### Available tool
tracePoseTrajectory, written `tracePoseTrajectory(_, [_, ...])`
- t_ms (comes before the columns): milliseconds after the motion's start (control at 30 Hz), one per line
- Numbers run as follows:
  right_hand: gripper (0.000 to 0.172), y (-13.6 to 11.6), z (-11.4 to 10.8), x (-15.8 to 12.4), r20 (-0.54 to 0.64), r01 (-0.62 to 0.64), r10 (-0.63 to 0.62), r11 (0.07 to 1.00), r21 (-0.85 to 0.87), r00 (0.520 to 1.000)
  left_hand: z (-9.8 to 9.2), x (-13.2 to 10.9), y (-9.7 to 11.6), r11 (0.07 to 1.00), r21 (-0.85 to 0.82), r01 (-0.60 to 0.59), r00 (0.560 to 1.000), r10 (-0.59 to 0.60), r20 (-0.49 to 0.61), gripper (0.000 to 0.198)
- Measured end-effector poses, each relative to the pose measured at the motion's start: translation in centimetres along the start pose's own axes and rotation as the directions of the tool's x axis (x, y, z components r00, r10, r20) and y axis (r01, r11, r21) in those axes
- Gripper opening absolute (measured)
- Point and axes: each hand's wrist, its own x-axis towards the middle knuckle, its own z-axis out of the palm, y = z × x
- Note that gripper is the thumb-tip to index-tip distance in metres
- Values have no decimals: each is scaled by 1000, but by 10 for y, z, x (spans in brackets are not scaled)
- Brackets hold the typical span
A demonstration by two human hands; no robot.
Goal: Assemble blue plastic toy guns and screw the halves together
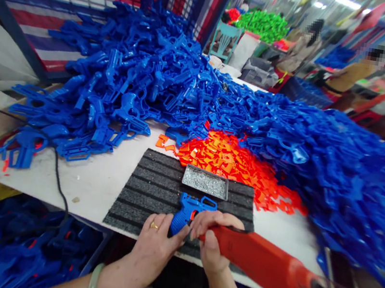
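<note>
A blue plastic toy gun part (190, 207) lies on a black ribbed mat (149, 186). My left hand (158, 241), with a ring and a green bangle on its wrist, holds the part's grip end between thumb and fingers. My right hand (213, 237) is wrapped round the front end of a red-orange power tool (265, 262), whose tip is hidden by the fingers beside the blue part. Just beyond the part, a shallow metal tray (205, 183) of small silvery pieces rests on the mat.
Blue parts are heaped at the left and back (160, 71) and right (349, 169). Small orange pieces (233, 160) lie behind the tray. A black cable (58, 171) crosses the table's left side. People sit in the background.
</note>
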Motion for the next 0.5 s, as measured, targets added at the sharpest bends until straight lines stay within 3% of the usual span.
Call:
tracePoseTrajectory(100, [21, -1, 1, 0, 17, 66, -67, 997, 26, 998, 0, 0, 0, 1000, 1, -2, 1000, 2, -8, 31])
tracePoseTrajectory(300, [25, -15, 9, -13, -93, 29, -24, 998, 52, 995, 3, -3, 1, 1000, 24, 6, 999, -5, -42, 34])
tracePoseTrajectory(500, [22, -14, 19, -18, -33, 26, -24, 998, 58, 999, 7, -6, 0, 999, 43, 5, 999, -3, -33, 43])
